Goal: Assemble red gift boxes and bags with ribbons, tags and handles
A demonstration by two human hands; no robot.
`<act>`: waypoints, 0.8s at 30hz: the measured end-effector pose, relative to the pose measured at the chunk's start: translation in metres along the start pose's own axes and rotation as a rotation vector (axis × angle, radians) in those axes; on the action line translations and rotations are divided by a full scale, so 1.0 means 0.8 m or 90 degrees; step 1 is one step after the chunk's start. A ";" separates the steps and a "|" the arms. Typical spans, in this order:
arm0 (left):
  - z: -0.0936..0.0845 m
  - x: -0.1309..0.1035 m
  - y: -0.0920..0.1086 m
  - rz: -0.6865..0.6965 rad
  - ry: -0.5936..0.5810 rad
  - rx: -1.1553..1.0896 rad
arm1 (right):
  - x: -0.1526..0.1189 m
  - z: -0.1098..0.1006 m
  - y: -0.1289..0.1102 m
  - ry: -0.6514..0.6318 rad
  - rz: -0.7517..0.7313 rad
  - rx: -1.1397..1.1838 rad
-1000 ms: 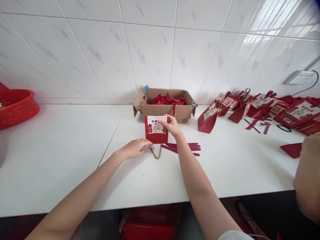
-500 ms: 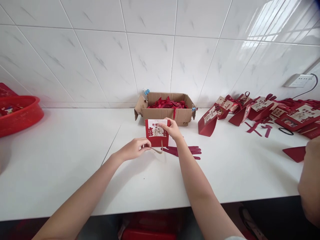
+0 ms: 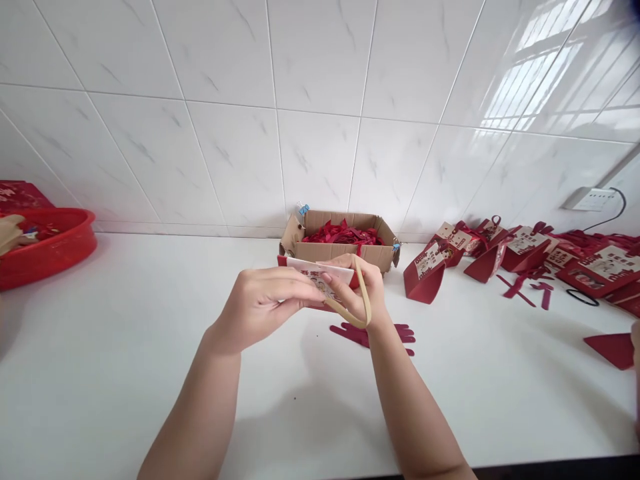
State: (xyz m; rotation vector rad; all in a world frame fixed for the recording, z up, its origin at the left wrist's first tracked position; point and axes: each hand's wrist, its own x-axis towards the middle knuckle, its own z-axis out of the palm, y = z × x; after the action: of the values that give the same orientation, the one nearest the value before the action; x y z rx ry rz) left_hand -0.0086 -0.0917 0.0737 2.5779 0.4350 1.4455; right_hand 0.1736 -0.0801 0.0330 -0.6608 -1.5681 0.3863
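Just in front of the cardboard carton, a red-and-white printed candy box (image 3: 311, 269) is held up off the table, tilted so that its top faces me. My right hand (image 3: 367, 283) grips it at the right, thumb on the printed face. My left hand (image 3: 267, 300) is closed at its near left side, pinching one end of a tan ribbon (image 3: 365, 307). That ribbon bows out in a loop toward my right hand; its other end is hidden at the right fingers. Several dark red strips (image 3: 353, 333) lie on the table below.
A cardboard carton (image 3: 330, 252) of red ribbons stands against the tiled wall. Red candy boxes (image 3: 425, 273) cluster at the right, near a power strip (image 3: 590, 199). A red basin (image 3: 65, 250) is at the left. Part of another person's hand (image 3: 636, 340) shows at the right edge.
The candy box has been lifted and tipped. My left hand has brought the ribbon up to it, and the ribbon now loops by my right hand. The view has tilted up.
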 end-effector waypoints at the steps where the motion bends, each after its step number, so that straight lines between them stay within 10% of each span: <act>1: -0.001 -0.001 0.003 0.011 0.012 0.010 | -0.001 0.001 -0.007 0.007 -0.040 -0.008; 24: -0.009 -0.007 0.019 0.005 0.148 0.166 | -0.007 0.002 -0.023 -0.018 -0.205 -0.110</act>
State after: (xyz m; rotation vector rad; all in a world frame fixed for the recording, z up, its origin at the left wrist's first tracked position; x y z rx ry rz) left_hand -0.0144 -0.1075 0.0771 2.6102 0.6861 1.8109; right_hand 0.1683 -0.0976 0.0399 -0.5228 -1.7137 0.0196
